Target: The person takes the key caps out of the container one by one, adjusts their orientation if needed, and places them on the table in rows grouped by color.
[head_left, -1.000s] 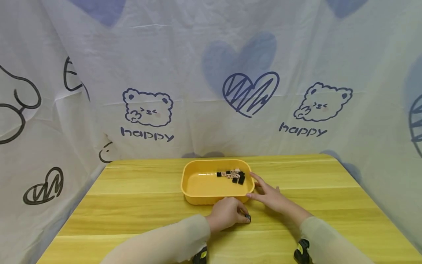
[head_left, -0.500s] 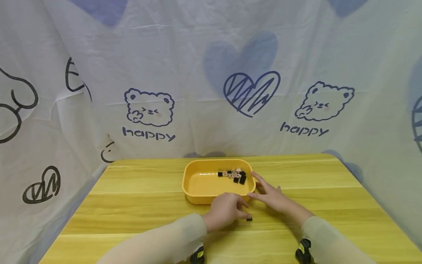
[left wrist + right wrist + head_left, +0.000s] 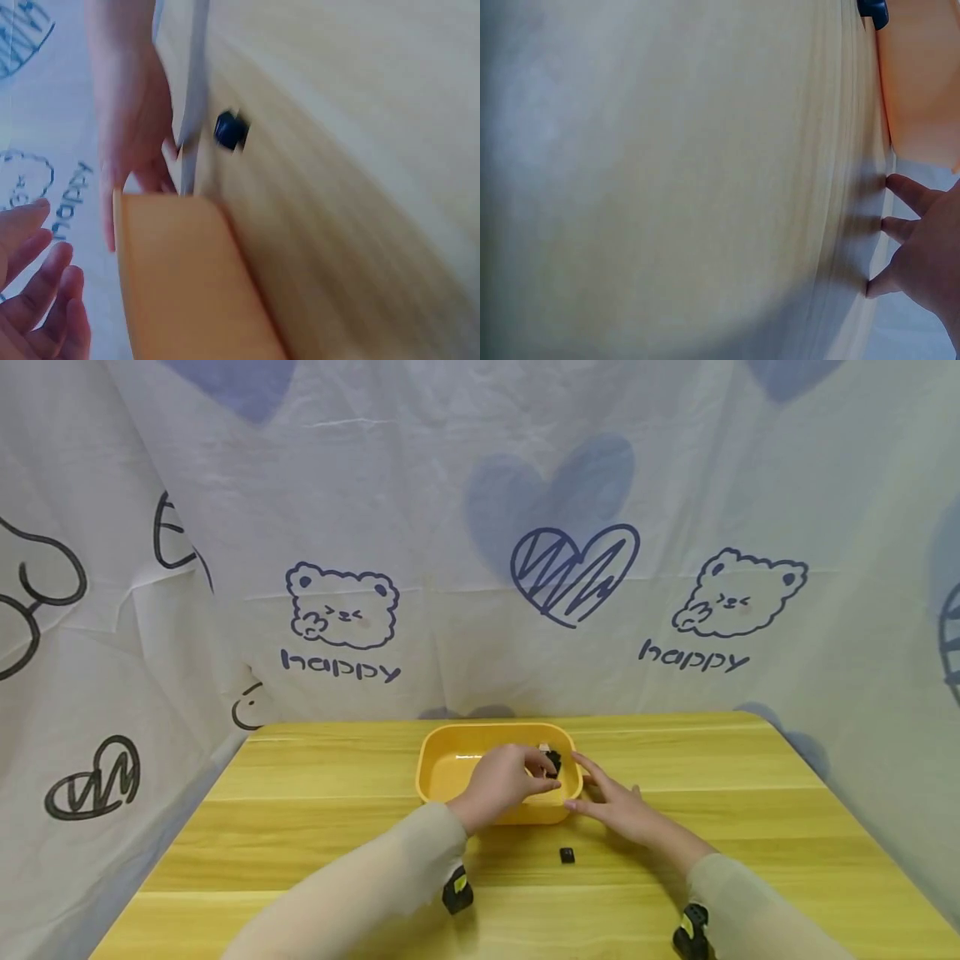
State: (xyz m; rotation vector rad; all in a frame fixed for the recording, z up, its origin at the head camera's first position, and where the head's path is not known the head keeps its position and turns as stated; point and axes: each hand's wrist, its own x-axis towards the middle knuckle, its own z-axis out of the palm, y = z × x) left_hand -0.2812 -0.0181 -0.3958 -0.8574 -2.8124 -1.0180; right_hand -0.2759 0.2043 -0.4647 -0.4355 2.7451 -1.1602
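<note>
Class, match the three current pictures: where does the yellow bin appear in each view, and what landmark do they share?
Head: the yellow bin is in the lower middle.
Left wrist: the yellow bin, looking orange, is cut off by the bottom edge.
Right wrist: the yellow bin is cut off at upper right.
Shared landmark: the right hand.
</note>
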